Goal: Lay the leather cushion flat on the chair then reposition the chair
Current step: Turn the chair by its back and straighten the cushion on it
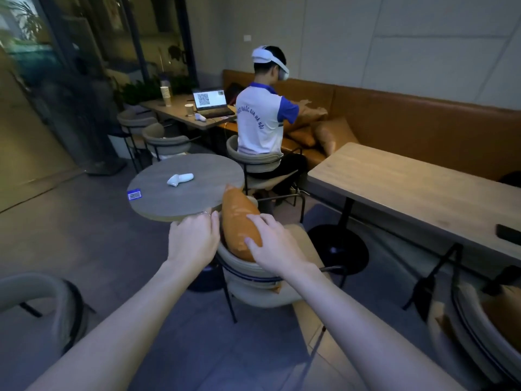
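Note:
A tan leather cushion (238, 218) stands tilted on edge in a beige chair (248, 275), leaning against the curved backrest with its top corner up by the round table. My right hand (272, 241) lies over the cushion's right side, fingers wrapped on it. My left hand (194, 238) presses against the cushion's left edge, a ring on one finger. The chair's seat is mostly hidden behind the backrest and my arms.
A round table (186, 187) with a white controller (180, 179) stands just beyond the chair. A long wooden table (417, 187) is at right. A seated person (263, 119) with a headset works ahead. More chairs sit at the lower left (42, 300) and lower right (479, 320).

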